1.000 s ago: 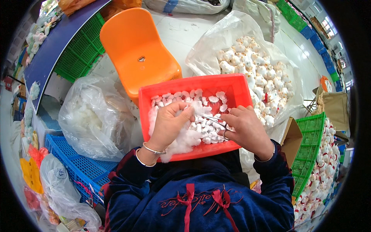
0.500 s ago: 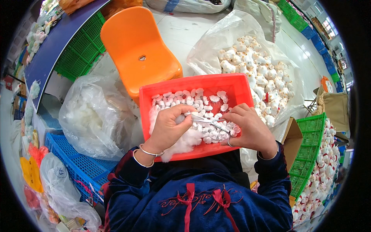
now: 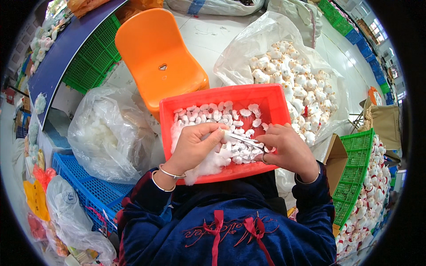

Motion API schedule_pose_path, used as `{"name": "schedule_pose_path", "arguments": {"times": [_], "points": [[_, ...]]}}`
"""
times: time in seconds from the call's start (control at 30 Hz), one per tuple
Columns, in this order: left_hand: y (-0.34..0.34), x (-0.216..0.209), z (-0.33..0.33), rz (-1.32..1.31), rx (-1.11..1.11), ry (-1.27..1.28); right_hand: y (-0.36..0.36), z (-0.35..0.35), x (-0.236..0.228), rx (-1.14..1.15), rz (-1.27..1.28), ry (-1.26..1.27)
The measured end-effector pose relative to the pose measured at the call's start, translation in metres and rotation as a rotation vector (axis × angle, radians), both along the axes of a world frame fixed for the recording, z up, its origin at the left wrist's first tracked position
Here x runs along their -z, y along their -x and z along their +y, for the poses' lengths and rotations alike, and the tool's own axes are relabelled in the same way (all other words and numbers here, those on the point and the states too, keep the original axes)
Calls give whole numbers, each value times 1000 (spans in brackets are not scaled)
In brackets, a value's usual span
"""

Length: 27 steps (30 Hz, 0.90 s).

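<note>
Over a red plastic bin (image 3: 195,97), my left hand (image 3: 194,147) pinches a small white piece (image 3: 225,134) between thumb and fingers. My right hand (image 3: 289,147) grips the handles of metal forceps (image 3: 245,139), its fingers at the rings. The tips of the forceps point left and meet the white piece; their very ends are hidden there. Many small rounded white fabric pieces (image 3: 213,114) lie in the bin. Fluffy white stuffing (image 3: 206,165) is heaped at its near left, under my left hand.
An orange chair (image 3: 155,53) stands against the bin's far left. Beyond its right side lies a clear bag of white stuffed figures (image 3: 288,66). A plastic bag of stuffing (image 3: 106,133) and a blue crate (image 3: 88,181) are at left, a green crate (image 3: 355,173) at right.
The forceps, spread half a second ago, are now closed, and their tips have come to the white piece. My right-hand fingers have drawn together on the handles.
</note>
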<state>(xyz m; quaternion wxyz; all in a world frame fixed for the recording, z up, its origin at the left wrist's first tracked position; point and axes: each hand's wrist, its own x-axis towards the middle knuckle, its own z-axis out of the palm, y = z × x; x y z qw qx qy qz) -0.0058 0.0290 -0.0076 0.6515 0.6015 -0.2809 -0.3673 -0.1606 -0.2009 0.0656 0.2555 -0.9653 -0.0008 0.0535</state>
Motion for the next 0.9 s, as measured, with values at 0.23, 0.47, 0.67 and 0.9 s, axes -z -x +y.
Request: {"name": "schedule_pose_path", "arguments": {"times": [0.23, 0.47, 0.67, 0.9], "points": [[-9, -14, 2, 7, 91, -89, 2, 3, -1, 7, 12, 63], [-10, 5, 0, 329, -89, -27, 6, 10, -17, 71, -212, 147], [-6, -7, 0, 304, -69, -30, 7, 6, -1, 44, -95, 249], [-3, 1, -2, 169, -94, -4, -2, 13, 1, 30, -62, 150]]}}
